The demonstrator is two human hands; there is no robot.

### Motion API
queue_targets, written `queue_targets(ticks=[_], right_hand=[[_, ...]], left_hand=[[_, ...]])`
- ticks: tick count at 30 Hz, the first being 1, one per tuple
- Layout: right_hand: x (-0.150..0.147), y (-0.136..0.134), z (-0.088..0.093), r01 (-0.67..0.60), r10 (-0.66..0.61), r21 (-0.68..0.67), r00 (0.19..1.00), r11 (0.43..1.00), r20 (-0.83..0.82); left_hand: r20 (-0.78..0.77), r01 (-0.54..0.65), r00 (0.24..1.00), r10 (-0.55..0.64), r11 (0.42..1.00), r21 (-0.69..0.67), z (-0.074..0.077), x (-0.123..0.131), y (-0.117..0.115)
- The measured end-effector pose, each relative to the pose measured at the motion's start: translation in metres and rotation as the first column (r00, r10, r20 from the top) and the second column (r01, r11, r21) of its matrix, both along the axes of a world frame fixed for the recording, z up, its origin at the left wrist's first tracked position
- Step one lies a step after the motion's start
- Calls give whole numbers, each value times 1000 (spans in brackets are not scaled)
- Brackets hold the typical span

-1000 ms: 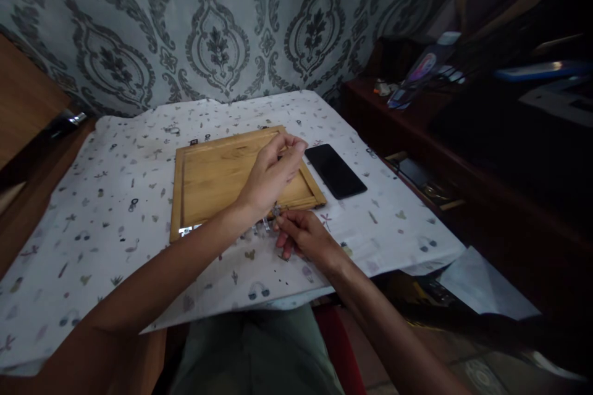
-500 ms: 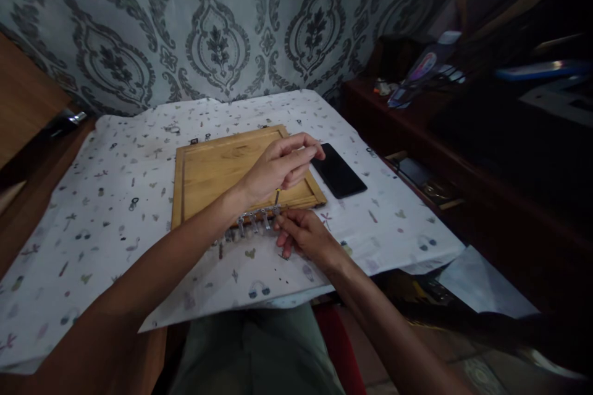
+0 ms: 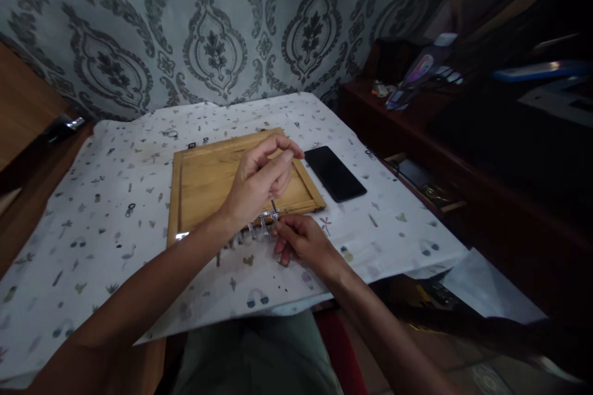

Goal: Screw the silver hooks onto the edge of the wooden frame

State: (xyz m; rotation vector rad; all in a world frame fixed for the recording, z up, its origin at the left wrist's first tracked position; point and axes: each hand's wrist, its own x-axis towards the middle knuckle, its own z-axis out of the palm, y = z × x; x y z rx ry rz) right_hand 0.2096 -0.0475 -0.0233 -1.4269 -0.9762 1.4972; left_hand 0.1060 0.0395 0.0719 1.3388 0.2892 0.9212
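Observation:
Over the front right part of a wooden board [image 3: 208,179], my left hand [image 3: 259,179] is curled around the top of a thin tool [image 3: 273,204]. Its handle is hidden, and its shaft points down to a metal strip with clear prongs [image 3: 264,222] along the board's front edge. My right hand [image 3: 303,241] is closed, thumb and fingers pinching the strip's right end. My left forearm covers part of the strip.
A black phone [image 3: 336,173] lies right of the board on the patterned tablecloth [image 3: 115,197]. Beyond, a dark red cabinet [image 3: 417,142] carries a clear purple bottle [image 3: 419,71]. Patterned wallpaper rises behind the table.
My left hand has shifted left and turned, uncovering the phone's upper corner. My right hand stays at the strip's end. The view has tilted slightly.

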Motion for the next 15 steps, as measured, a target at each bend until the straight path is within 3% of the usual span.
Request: queue_targets(ticks=[15], right_hand=[[0, -2, 6, 2, -2, -24, 1000, 1000, -3]], left_hand=[[-43, -1, 999, 1, 1000, -2, -8, 2, -1]])
